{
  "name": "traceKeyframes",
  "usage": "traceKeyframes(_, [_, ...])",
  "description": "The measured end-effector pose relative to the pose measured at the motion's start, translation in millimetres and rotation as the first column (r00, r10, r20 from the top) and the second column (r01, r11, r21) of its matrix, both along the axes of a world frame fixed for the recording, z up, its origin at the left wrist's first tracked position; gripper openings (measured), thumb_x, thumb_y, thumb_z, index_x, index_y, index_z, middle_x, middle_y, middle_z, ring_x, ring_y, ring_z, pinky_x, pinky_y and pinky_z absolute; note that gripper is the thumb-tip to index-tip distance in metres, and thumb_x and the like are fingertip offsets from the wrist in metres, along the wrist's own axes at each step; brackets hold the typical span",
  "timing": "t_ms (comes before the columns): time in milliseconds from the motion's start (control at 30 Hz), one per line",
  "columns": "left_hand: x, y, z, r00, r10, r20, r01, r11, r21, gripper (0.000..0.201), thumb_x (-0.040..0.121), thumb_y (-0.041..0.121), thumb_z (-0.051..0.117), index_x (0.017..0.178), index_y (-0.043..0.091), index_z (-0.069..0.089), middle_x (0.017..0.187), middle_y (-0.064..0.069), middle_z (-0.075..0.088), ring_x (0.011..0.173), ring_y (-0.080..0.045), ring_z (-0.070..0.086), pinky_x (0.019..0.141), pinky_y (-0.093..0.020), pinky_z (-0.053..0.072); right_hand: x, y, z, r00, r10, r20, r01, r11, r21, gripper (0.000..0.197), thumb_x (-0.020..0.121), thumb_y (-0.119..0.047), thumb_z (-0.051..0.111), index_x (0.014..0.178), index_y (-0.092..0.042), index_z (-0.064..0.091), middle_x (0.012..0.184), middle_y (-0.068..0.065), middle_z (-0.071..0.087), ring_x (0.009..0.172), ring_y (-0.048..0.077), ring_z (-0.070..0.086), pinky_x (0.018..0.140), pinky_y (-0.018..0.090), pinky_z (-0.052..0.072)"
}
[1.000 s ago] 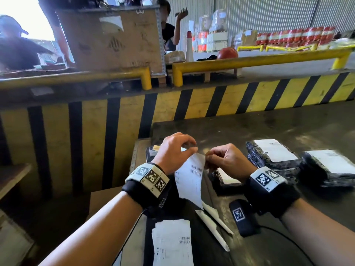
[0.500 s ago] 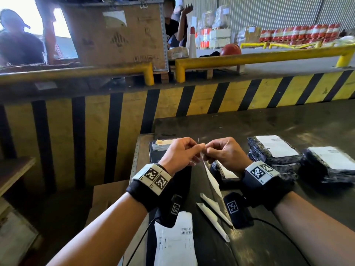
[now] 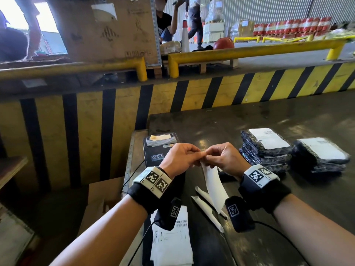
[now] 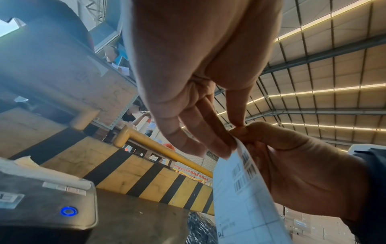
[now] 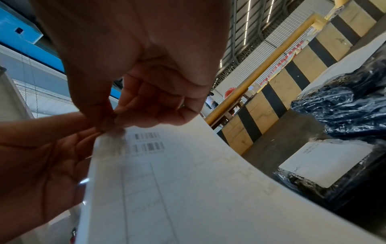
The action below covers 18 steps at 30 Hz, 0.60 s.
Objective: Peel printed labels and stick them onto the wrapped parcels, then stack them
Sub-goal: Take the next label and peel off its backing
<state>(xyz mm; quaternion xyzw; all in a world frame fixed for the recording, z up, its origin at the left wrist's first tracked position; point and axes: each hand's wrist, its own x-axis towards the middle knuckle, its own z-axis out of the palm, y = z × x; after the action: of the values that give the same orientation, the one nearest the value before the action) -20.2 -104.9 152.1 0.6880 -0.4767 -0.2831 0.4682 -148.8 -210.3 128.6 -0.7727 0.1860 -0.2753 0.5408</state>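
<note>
A white printed label point(image 3: 213, 184) hangs above the table, pinched at its top corner by both hands. My left hand point(image 3: 181, 157) and right hand point(image 3: 223, 157) meet fingertip to fingertip there. The left wrist view shows the label point(image 4: 240, 189) with barcodes between my left fingers point(image 4: 211, 140) and the right hand. In the right wrist view the label point(image 5: 177, 181) curves below my pinching fingers point(image 5: 110, 118). Dark wrapped parcels point(image 3: 266, 150) with labels on top are stacked at the right, another stack point(image 3: 320, 157) beside them. A parcel point(image 5: 325, 166) lies under my right wrist.
A black label printer point(image 3: 159, 148) stands behind my left hand at the table's left edge. Peeled backing strips point(image 3: 207, 210) and a printed sheet point(image 3: 171, 239) lie near the front. A yellow-black striped barrier point(image 3: 192, 93) runs behind the dark table point(image 3: 249, 120).
The label turned edge-on to the head view half a second ago, then swung round to hang curved below my fingertips. Both hands rose slightly and closed together on its top corner.
</note>
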Motion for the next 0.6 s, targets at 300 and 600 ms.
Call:
traceKeyframes(300, [-0.2,0.7,-12.2,0.999,-0.029,-0.017,0.029,0.999,0.029,0.012,0.09,0.016,0.062,0.095,0.008,0.069,0.086,-0.011,0.073,0.07,-0.009,0.069,0.072,-0.021,0.056,-5.7,1.1,-14.2,1.0,-0.003,-0.005,0.003,0.997,0.077,0.015,0.082,0.002,0.065,0.073,-0.01,0.07,0.062,0.001,0.065,0.055,0.007,0.057,0.055,0.017,0.047])
traceKeyframes(600, [-1.6,5.6,-14.5,0.984,-0.048,-0.17,0.057,0.997,0.051,0.021,0.095,0.021,0.055,0.098,0.004,0.066,0.084,-0.009,0.069,0.071,-0.012,0.067,0.074,-0.028,0.054,-3.0,5.6,-18.6,0.999,-0.027,0.027,0.024,0.994,0.111,0.021,0.084,0.005,0.061,0.069,-0.009,0.065,0.053,-0.007,0.063,0.051,0.001,0.055,0.055,0.013,0.045])
